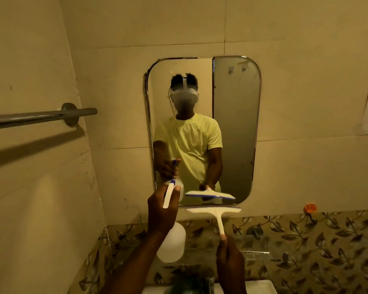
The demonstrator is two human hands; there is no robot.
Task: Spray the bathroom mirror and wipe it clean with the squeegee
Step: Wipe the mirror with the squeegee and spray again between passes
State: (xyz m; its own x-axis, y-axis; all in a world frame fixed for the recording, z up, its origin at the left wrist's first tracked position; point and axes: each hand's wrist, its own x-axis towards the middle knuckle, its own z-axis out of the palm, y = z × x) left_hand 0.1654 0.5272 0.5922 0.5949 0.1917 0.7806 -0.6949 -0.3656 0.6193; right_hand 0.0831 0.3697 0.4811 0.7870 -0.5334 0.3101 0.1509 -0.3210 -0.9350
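Note:
A rounded rectangular mirror hangs on the tiled wall ahead and reflects a person in a yellow shirt. My left hand grips a white spray bottle by its neck, nozzle with a blue tip raised to the mirror's lower left edge. My right hand holds the end of a white squeegee handle. The squeegee's blue-edged blade sits level just under the mirror's bottom edge, close to the wall.
A metal towel bar juts out from the left wall at head height. Leaf-patterned tiles run below the mirror. A tap and white basin lie at the bottom edge. A small orange hook sticks to the wall at right.

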